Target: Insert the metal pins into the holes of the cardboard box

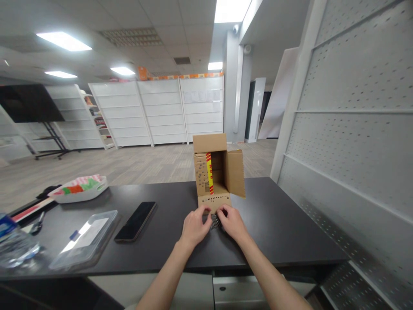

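Observation:
At the table's middle stands a cardboard box (218, 172), its open side towards me and its flaps folded out. The lower flap (214, 201) lies forward and bears rows of small dark holes or dots. Just in front of it is a small bundle of thin dark rods (215, 221), lying side by side between my hands. My left hand (196, 224) is curled at the bundle's left, thumb and fingers drawn together by the flap's edge. Over the right side, my right hand (232, 221) has its fingertips pinched together. Whatever lies in either pinch is too small to make out.
A black phone (136, 221) and a clear plastic case (86, 239) lie to the left. Beyond them are a white basket (79, 196) with colourful packets, a pen (38, 224) and a water bottle (16, 245). A perforated white panel (348, 129) rises at the right.

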The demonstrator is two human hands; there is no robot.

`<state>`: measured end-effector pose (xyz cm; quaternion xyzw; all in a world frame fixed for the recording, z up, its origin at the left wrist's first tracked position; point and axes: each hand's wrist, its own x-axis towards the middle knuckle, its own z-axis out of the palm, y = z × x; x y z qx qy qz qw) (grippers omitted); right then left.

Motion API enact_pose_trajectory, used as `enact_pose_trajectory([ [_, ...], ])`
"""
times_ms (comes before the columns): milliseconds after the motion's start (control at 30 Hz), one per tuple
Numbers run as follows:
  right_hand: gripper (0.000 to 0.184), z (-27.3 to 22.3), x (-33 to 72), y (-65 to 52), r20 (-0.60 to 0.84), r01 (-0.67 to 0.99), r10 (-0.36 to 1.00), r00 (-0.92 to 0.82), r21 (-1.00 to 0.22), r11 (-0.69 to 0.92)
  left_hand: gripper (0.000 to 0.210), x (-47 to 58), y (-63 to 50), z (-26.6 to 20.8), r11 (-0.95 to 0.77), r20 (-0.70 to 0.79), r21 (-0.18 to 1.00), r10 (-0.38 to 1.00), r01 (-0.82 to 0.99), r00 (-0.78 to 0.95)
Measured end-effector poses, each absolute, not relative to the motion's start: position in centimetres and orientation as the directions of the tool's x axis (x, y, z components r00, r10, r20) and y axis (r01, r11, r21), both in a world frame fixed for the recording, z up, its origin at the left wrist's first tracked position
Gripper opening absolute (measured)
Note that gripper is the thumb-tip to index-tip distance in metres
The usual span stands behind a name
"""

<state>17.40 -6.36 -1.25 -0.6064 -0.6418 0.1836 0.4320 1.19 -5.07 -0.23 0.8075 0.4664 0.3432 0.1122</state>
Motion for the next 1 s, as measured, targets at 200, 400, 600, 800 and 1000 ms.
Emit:
enact_pose_trajectory([
  [200, 0.023, -1.3, 17.4, -6.4, 0.330, 0.612, 0.938, 0.111, -0.766, 0.197, 0.020, -0.2, -6.3, 0.0, -0.611, 0.425, 0.393, 0.784, 0.688, 0.453],
  [400, 0.024, -1.1, 17.4, -6.6, 0.329, 0.613, 0.939, 0.104, -0.764, 0.200, 0.027, -0.4, -7.0, 0.0, -0.630, 0.381, 0.340, 0.771, 0.699, 0.510],
  [600, 0.023, -1.3, 17.4, -6.4, 0.324, 0.615, 0.940, 0.104, -0.764, 0.195, 0.029, -0.2, -7.0, 0.0, -0.631, 0.367, 0.319, 0.770, 0.707, 0.522],
  [800, 0.022, -1.4, 17.4, -6.4, 0.334, 0.618, 0.937, 0.099, -0.759, 0.206, 0.028, -0.1, -7.0, 0.0, -0.622, 0.356, 0.316, 0.777, 0.716, 0.519],
  [1000, 0.022, -1.4, 17.4, -6.4, 0.341, 0.619, 0.935, 0.097, -0.756, 0.211, 0.028, -0.1, -7.2, 0.3, -0.607, 0.327, 0.306, 0.790, 0.734, 0.518],
])
